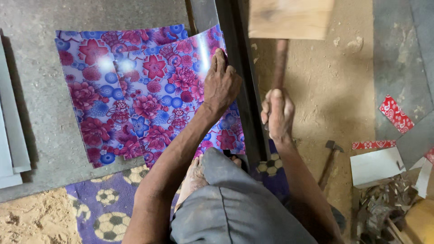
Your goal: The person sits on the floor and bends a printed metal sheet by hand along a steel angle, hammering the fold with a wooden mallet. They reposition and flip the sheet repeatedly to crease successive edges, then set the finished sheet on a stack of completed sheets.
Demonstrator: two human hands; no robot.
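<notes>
A grey concrete slab fills the left of the view, with sandy dirt floor to the right. On the slab lie glossy floral-printed metal sheets in pink, red and blue, overlapping one another, the topmost with its right edge lifted against a dark steel bar that runs from the top of the view down toward the person. A purple mat with a football pattern lies under the person's grey-clad knee.

The left hand is flat and open, fingers pressing the top sheet's right edge down beside the bar. The right hand is closed in a fist round the handle of a wooden mallet, whose blocky head hangs above the bar at the top of the view.

To the right, well apart, lie a small hammer, a white sheet offcut and red patterned strips. Grey sheets are stacked at the left edge.
</notes>
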